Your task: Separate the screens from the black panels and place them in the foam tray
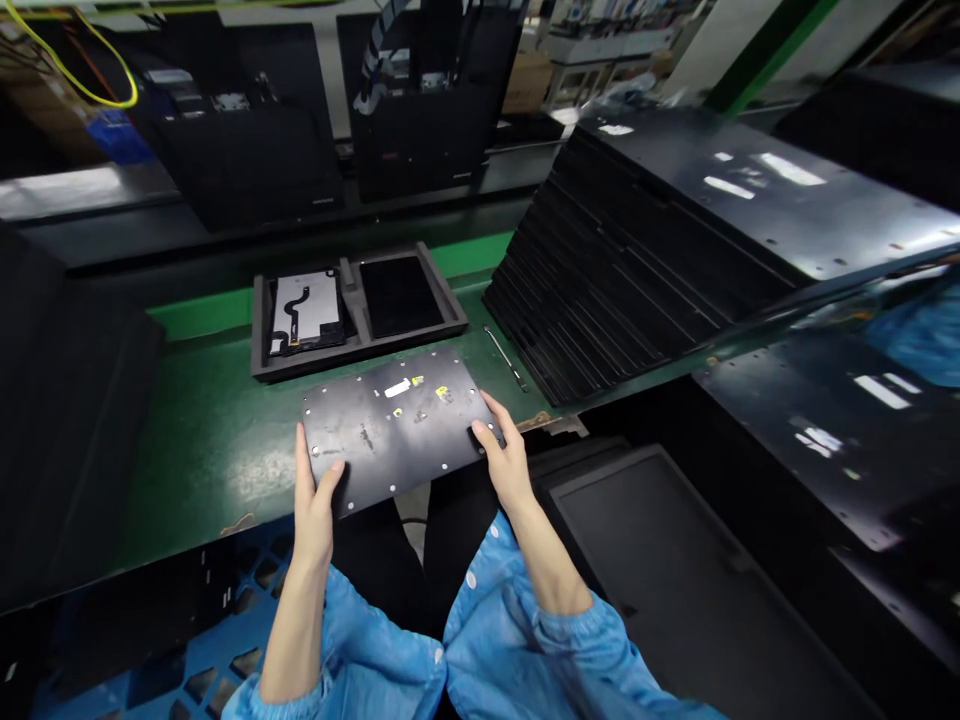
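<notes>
Black perforated plate (397,420), overhanging the green worktop (202,440) edge just before the foam tray (352,310), each hand's grip—left (315,495), right (506,455)—clasping one near corner; could tip off if either loosens.

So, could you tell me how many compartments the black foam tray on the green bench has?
2. The black foam tray has a left compartment holding a white-backed part and a right compartment holding a dark panel.

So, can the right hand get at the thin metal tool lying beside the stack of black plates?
Probably yes. The thin metal tool lies bare on the green table, just beyond the right hand, with nothing between them. That hand would first have to release the black plate.
</notes>
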Motion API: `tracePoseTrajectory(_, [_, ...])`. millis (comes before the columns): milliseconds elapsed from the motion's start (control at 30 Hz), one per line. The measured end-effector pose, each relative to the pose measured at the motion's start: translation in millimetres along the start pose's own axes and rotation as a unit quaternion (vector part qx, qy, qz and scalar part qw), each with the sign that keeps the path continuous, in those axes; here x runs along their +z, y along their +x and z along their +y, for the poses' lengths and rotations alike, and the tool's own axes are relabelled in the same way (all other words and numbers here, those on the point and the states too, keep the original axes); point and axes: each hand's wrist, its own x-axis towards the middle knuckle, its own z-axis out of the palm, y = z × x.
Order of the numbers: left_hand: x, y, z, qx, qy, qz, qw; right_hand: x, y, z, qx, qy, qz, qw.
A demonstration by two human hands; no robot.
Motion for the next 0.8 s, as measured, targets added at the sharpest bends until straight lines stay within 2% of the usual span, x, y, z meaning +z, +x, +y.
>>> tracePoseTrajectory(167, [0.4, 5.8, -0.8, 0.030, -0.001, -0.002, 1.000, -0.3, 6.6, -0.7, 0.050, 0.063, -0.020, 0.997])
tracePoseTrajectory(267, [-3.0, 9.2, -6.4, 0.027, -0.005, 0.006, 1.000, -2.5, 1.5, -4.0, 0.081, 0.095, -0.039, 0.991])
tracePoseTrajectory(333, [-8.9, 12.5, -9.5, 0.020, -0.015, -0.004, 1.000, -4.5, -12.9, -5.0, 0.094, 0.115, -0.045, 0.988])
tracePoseTrajectory(433, [-22.6, 17.2, -8.9, 0.014, -0.024, -0.042, 0.999, -9.0, -49.0, -1.2, 0.110, 0.144, -0.039, 0.983])
tracePoseTrajectory(567, [-38.6, 22.5, -0.6, -0.038, -0.033, -0.079, 0.996, -14.2, -87.3, 8.9, 0.144, 0.148, 0.023, 0.978])
tracePoseTrajectory(667, [-41.2, 27.7, 1.1, -0.064, -0.042, -0.074, 0.994, -11.3, -88.6, 7.6, 0.224, 0.190, 0.053, 0.954])
tracePoseTrajectory(733, [-39.4, 28.3, -1.8, -0.055, -0.040, -0.066, 0.995, -7.3, -82.6, 1.8, 0.291, 0.231, 0.024, 0.928])
tracePoseTrajectory(800, [-38.1, 21.2, -5.3, -0.031, -0.026, -0.042, 0.998, -4.3, -79.0, -4.7, 0.322, 0.248, -0.011, 0.914])
